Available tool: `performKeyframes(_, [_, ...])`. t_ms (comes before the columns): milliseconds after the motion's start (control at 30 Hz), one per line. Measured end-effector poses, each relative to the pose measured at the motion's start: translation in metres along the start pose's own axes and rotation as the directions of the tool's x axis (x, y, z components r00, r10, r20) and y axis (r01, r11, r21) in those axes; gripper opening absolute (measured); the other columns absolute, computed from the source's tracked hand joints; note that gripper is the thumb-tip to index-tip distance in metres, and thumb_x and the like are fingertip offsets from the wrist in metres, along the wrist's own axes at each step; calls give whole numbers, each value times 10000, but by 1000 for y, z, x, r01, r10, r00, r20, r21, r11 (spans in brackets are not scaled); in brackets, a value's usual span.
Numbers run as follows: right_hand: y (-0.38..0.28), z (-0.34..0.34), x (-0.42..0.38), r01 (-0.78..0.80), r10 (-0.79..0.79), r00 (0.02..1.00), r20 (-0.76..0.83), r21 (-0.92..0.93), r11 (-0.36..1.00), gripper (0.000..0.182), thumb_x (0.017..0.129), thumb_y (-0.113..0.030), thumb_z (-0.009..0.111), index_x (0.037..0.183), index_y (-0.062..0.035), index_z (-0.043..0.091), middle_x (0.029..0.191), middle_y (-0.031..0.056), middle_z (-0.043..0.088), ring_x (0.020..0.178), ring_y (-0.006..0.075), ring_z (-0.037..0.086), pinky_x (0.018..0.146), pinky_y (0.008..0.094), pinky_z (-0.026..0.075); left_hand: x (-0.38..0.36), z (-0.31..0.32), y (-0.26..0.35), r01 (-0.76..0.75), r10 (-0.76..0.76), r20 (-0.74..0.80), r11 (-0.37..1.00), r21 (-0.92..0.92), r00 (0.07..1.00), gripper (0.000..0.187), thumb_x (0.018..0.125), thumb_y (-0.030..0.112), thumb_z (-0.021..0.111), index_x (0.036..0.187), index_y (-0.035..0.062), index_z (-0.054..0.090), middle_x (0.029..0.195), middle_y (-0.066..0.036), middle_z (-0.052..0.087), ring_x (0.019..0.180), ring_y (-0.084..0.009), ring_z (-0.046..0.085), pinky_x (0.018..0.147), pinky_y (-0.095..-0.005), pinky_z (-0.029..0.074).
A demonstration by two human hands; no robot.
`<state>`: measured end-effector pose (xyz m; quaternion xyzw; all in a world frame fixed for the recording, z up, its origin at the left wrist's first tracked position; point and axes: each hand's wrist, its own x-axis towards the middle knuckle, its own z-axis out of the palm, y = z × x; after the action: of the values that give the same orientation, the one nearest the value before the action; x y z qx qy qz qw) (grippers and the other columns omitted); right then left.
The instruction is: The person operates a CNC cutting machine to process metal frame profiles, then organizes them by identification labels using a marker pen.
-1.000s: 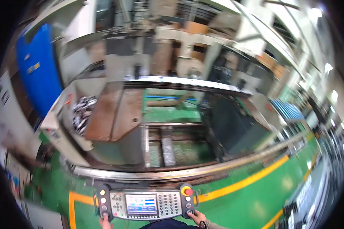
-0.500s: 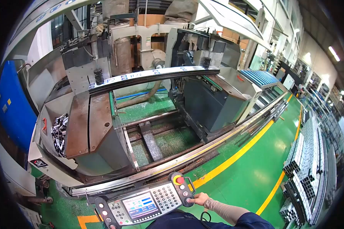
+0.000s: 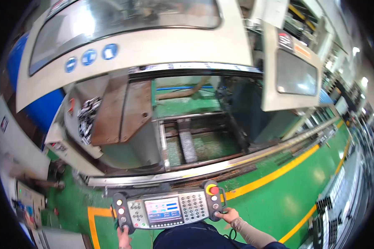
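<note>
A grey control panel point(image 3: 175, 209) with a lit screen point(image 3: 163, 209), a keypad and dark end grips is in front of my body. My right hand point(image 3: 229, 216) holds the panel's right end, thumb on the lower button, below a red emergency stop button point(image 3: 214, 190). At the lower left end, my left hand point(image 3: 124, 237) has its thumb up against the bottom button; its other fingers are mostly hidden. Behind the panel stands a large saw machine with a brown metal table point(image 3: 112, 120). Long dark profiles point(image 3: 195, 71) lie across it, partly covered by the guards.
A big cream guard with a window point(image 3: 153, 47) spans the machine's left; a smaller guard point(image 3: 295, 70) covers the right. Metal offcuts point(image 3: 87, 118) fill a bin at left. A rail point(image 3: 187, 174) runs along the front. Stacked metal profiles point(image 3: 340, 199) lie at right beyond yellow floor lines.
Both guards have come down over the machine's heads and profiles. My left hand has come into view at the panel's left end. My right hand stays on its button; the view has shifted.
</note>
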<state>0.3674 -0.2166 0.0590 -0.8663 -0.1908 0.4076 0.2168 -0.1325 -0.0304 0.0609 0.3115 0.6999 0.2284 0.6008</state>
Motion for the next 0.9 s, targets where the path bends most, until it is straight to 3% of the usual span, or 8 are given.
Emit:
performKeyframes(33, [6,3,5,14,-13,1000,-9,15,1000,863,619,-482,851,1224,64,567,1076,217,673,979,293,673,817,384,563,1,3,-4,5,-5,-95,1000,-8,995,682,916,393,598,1466,165,264,1429,-77,433,1303,-291,412,913,-583,380])
performKeyframes(133, [4,7,0,52,-45,996,-73,104,993,1016,592,-441,880,1325,97,429,1120,249,644,1033,300,653,860,376,544,0,6,-5,-20,17,-136,1000,-24,991,635,900,389,615,1420,144,344,1331,-68,513,1178,-266,487,837,-526,417])
performKeyframes(267, [11,9,8,64,-53,996,-74,156,986,1115,574,-377,902,1395,91,311,1152,249,628,1032,305,649,851,379,548,-13,7,12,39,-40,-22,997,-67,999,682,927,396,597,1473,152,270,1446,-54,413,1342,-257,359,1007,-567,305])
performKeyframes(500, [7,7,13,49,-39,997,-71,150,987,1090,559,-307,916,1398,60,326,1204,253,596,1049,310,639,857,377,551,-4,4,8,66,-67,-52,998,-22,996,475,941,402,581,1327,169,430,1305,-8,539,1214,-200,450,890,-499,356])
performKeyframes(800, [8,6,15,48,-42,998,-40,187,981,1092,553,-321,926,1395,52,340,1268,242,555,1087,330,614,894,401,529,-3,5,3,45,-48,-45,996,-76,998,511,932,372,605,1368,199,402,1371,5,492,1307,-227,400,981,-587,294])
performKeyframes(900, [8,6,16,61,-56,995,-83,61,996,1087,553,-327,927,1398,36,347,1305,235,526,1116,334,594,897,399,527,-4,5,5,50,-52,-36,996,-71,998,542,933,373,602,1394,193,380,1387,-10,480,1321,-236,389,996,-591,284])
